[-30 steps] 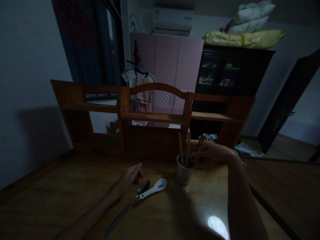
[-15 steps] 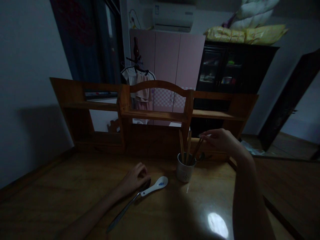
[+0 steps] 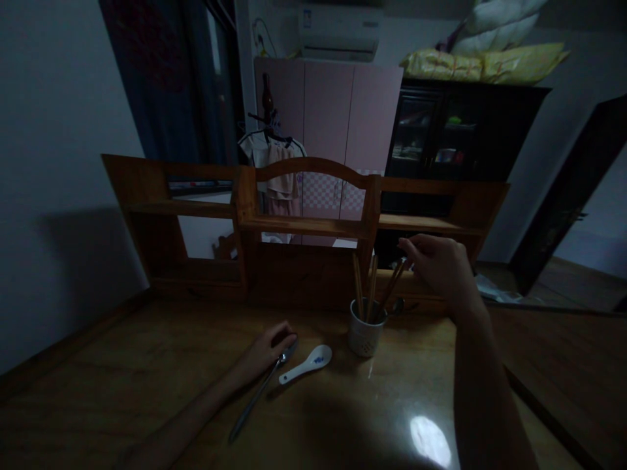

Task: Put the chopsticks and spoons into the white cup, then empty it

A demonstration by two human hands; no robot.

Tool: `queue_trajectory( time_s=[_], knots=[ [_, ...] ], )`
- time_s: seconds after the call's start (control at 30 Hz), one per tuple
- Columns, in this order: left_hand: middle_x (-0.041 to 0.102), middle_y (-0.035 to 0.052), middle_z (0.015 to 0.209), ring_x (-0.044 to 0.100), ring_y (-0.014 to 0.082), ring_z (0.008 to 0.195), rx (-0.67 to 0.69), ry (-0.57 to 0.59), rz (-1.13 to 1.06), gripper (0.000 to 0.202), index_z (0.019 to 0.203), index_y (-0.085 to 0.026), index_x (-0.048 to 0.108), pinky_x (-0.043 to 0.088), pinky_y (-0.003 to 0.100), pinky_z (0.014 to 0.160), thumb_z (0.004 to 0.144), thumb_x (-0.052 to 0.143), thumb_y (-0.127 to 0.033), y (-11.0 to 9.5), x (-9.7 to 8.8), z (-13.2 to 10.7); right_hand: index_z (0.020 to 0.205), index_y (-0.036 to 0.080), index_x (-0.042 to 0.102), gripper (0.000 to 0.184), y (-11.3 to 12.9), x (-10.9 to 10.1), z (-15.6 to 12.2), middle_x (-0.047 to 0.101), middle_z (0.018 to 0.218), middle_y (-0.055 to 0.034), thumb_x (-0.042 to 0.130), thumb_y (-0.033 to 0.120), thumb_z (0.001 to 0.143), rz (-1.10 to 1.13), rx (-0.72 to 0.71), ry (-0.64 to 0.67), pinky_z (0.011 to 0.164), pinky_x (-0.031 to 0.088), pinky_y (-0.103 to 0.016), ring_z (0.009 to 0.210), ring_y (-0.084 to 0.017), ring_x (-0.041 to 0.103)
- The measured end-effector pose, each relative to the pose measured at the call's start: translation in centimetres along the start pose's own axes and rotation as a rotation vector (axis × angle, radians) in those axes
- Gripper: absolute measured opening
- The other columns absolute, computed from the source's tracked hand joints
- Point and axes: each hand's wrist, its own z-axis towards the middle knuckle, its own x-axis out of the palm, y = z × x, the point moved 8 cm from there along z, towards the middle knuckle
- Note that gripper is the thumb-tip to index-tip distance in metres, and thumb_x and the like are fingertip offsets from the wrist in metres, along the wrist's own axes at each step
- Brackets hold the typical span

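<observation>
My left hand (image 3: 272, 346) rests on the table with its fingers curled and closed on the head of a long-handled metal spoon (image 3: 255, 399), partly hiding it. Beside it lies a white soup spoon (image 3: 308, 364) with a blue mark in its bowl. A pale perforated cup (image 3: 365, 336) holds several wooden chopsticks (image 3: 373, 287), some of them leaning right. Above the leaning ends, my right hand (image 3: 438, 264) has its fingers drawn together; whether they touch the chopsticks or pinch something small is unclear. A metal spoon head (image 3: 398, 305) shows just right of the cup.
A wooden shelf unit (image 3: 304, 225) runs along the back of the wooden table (image 3: 147, 365). A wall (image 3: 59, 196) closes the left side. Behind the unit stand hanging clothes (image 3: 279, 170), a pink wardrobe (image 3: 326, 111) and a black cabinet (image 3: 494, 137).
My right hand has risen, uncovering more of the leaning chopsticks. The metal spoon under my left hand has shifted, its handle end moving right and slightly away; the white spoon stays nearly in place.
</observation>
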Motion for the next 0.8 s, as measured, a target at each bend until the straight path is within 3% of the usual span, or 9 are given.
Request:
queue_trajectory(
  time_s=[0.13,0.27,0.37,0.47,0.63,0.8],
  knots=[
    [0.055,-0.003,0.064,0.051,0.0119,0.043,-0.183,-0.028,-0.269,0.04,0.102,-0.02,0.055,0.036,0.019,0.041,0.088,0.046,-0.056,2.1,0.0,0.0,0.084,0.017,0.068,0.034,3.4,3.5,-0.6,0.064,0.064,-0.0017,0.047,0.041,0.096,0.094,-0.096,0.144,0.049,0.034,-0.021,0.055,-0.014,0.058],
    [0.06,-0.0005,0.079,0.052,0.0103,0.045,-0.141,-0.008,-0.366,0.054,0.131,-0.024,0.042,0.038,0.019,0.04,0.086,0.053,-0.053,2.2,-0.3,0.3,0.093,0.02,0.068,0.025,7.7,9.7,-2.9,0.067,0.072,-0.0021,0.047,0.032,0.096,0.122,-0.258,0.419,0.055,0.036,-0.021,0.063,-0.015,0.062],
    [0.062,0.0047,0.099,0.063,0.0159,0.072,-0.032,-0.009,-0.375,0.064,0.137,-0.024,0.037,0.049,0.022,0.058,0.083,0.061,-0.047,1.2,-0.6,0.6,0.106,0.021,0.066,0.021,9.8,14.4,-5.1,0.07,0.087,-0.0039,0.048,0.027,0.096,0.058,-0.331,0.577,0.062,0.039,-0.022,0.075,-0.017,0.065],
    [0.059,0.0101,0.118,0.059,0.0222,0.105,0.047,-0.05,-0.384,0.064,0.135,-0.021,0.04,0.048,0.028,0.086,0.081,0.067,-0.041,0.4,-0.8,0.8,0.115,0.022,0.063,0.025,10.8,17.9,-7.2,0.07,0.091,-0.0058,0.05,0.028,0.095,-0.007,-0.37,0.674,0.066,0.041,-0.025,0.084,-0.022,0.066],
    [0.062,0.0113,0.115,0.061,0.0235,0.105,0.067,-0.055,-0.445,0.066,0.137,-0.02,0.038,0.048,0.031,0.088,0.08,0.069,-0.037,-0.2,-0.5,0.7,0.108,0.016,0.064,0.021,11.4,21.2,-9.5,0.07,0.096,-0.0115,0.051,0.025,0.094,-0.025,-0.402,0.746,0.072,0.042,-0.029,0.09,-0.026,0.066],
    [0.063,0.0097,0.114,0.061,0.0232,0.105,0.051,-0.005,-0.561,0.066,0.136,-0.022,0.038,0.048,0.031,0.089,0.08,0.071,-0.033,-1.2,-0.1,0.3,0.099,0.014,0.067,0.02,12.1,22.0,-9.8,0.07,0.092,-0.0114,0.049,0.022,0.095,0.07,-0.396,0.759,0.069,0.041,-0.027,0.085,-0.025,0.067]
  ],
)
